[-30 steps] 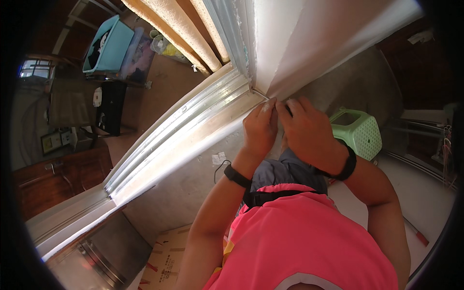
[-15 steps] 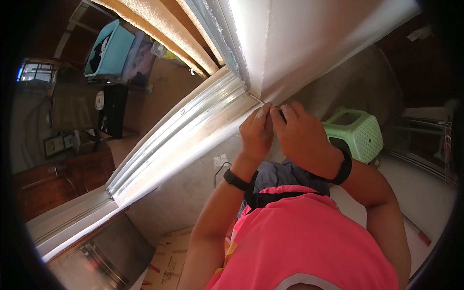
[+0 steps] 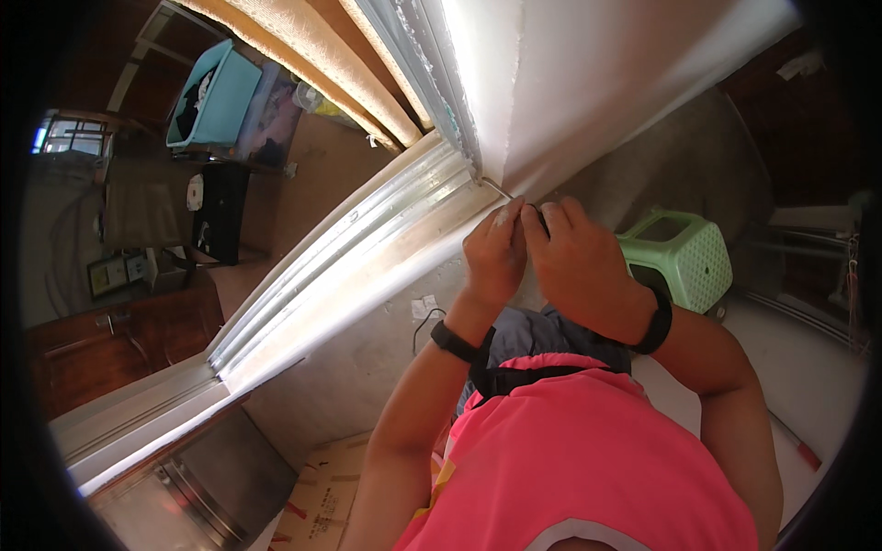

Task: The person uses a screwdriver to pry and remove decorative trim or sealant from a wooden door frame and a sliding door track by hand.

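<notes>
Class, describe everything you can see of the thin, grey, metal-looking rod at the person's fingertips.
The thin, grey, metal-looking rod looks slightly curved. In the picture it slants down to the right from near where the silver metal track meets the white wall; whether its far tip touches there is too small to tell. Its near end disappears among the closed fingers of the bare left hand and bare right hand, so any handle is unclear.

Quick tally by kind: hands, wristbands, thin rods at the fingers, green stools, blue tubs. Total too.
Left hand and right hand: 2
Left wristband and right wristband: 2
Thin rod: 1
Green stool: 1
Blue tub: 1
Total: 7
</notes>
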The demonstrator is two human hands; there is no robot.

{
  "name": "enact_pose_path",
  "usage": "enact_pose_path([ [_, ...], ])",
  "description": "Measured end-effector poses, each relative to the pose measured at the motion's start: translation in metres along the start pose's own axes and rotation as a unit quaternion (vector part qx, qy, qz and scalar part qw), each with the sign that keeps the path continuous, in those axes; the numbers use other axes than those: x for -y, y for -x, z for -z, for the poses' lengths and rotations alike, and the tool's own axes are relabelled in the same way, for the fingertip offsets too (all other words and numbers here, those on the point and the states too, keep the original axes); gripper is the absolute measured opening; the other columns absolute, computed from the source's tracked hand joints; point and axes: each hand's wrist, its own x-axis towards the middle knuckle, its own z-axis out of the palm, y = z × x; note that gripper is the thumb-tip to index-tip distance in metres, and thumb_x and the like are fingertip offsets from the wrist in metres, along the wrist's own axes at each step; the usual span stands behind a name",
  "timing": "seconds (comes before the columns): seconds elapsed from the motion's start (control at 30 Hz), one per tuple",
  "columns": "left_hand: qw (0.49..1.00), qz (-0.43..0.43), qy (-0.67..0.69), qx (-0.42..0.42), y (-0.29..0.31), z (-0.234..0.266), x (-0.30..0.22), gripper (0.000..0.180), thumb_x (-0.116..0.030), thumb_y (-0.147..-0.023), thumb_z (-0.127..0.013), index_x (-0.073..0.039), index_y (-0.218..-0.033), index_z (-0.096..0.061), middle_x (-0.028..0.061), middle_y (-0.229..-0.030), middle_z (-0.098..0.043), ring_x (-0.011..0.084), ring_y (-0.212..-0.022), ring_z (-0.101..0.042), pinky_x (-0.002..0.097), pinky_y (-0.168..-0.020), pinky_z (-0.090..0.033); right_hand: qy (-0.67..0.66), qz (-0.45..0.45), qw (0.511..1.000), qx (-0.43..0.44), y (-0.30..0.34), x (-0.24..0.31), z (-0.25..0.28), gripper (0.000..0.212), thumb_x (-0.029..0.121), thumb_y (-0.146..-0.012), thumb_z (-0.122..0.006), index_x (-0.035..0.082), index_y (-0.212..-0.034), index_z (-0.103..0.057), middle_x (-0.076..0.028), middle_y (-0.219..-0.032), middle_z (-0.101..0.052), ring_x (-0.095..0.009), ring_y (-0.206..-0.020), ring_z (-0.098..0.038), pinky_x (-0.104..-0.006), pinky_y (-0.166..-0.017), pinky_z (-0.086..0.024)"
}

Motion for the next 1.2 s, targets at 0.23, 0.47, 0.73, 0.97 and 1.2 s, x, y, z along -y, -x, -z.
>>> enact_pose_path([
  [0.23, 1.0, 0.021, -0.001, 0.005, 0.0, 0.0, 0.008, 0.027, 0.002, -0.084, -0.069, 0.0, -0.111, -0.067, 0.0191, -0.093, -0.07, 0.036, -0.08, -0.07, 0.0396, -0.069, -0.056, 0.028, -0.017, 0.999, -0.017, -0.009, 0.007, -0.01, 0.044, 0.02, -0.071, -0.067, -0.005, -0.107, -0.067, -0.008, -0.09, -0.061, -0.02, -0.089, -0.057, -0.0255, -0.058, -0.053],
  [0.47, 1.0, 0.026, -0.005, -0.007, 0.002, 0.0, 0.01, 0.028, 0.001, -0.082, -0.069, 0.0, -0.11, -0.068, 0.0181, -0.095, -0.07, 0.0339, -0.081, -0.07, 0.0383, -0.07, -0.057, 0.032, 0.0, 0.999, -0.031, -0.009, 0.007, -0.015, 0.039, 0.019, -0.073, -0.065, -0.005, -0.104, -0.069, -0.008, -0.087, -0.061, -0.021, -0.087, -0.056, -0.0255, -0.061, -0.052],
  [0.73, 1.0, 0.03, -0.009, 0.003, 0.004, 0.002, 0.007, 0.029, 0.001, -0.084, -0.069, -0.001, -0.113, -0.068, 0.017, -0.096, -0.071, 0.0315, -0.082, -0.071, 0.0349, -0.07, -0.057, 0.023, -0.036, 0.999, -0.02, -0.004, 0.014, -0.016, 0.038, 0.015, -0.075, -0.065, -0.003, -0.109, -0.065, -0.009, -0.094, -0.06, -0.022, -0.089, -0.06, -0.0283, -0.063, -0.054],
  [0.97, 0.999, 0.051, 0.009, 0.01, 0.005, 0.003, 0.008, 0.031, 0.0, -0.085, -0.069, 0.0, -0.115, -0.067, 0.0172, -0.098, -0.072, 0.0281, -0.086, -0.072, 0.0334, -0.072, -0.057, 0.021, -0.037, 0.999, -0.025, -0.006, 0.014, -0.025, 0.038, 0.016, -0.075, -0.065, -0.002, -0.108, -0.064, -0.009, -0.094, -0.059, -0.022, -0.09, -0.06, -0.0285, -0.061, -0.054],
  [1.2, 0.96, 0.255, 0.108, -0.047, 0.009, 0.002, 0.006, 0.023, -0.004, -0.093, -0.062, 0.003, -0.115, -0.066, 0.0152, -0.094, -0.073, 0.02, -0.069, -0.071, 0.028, -0.059, -0.054, -0.013, 0.009, 1.0, 0.003, 0.018, 0.001, 0.0, 0.043, 0.02, -0.074, -0.067, -0.007, -0.107, -0.066, -0.012, -0.093, -0.06, -0.025, -0.09, -0.056, -0.0284, -0.065, -0.053],
])
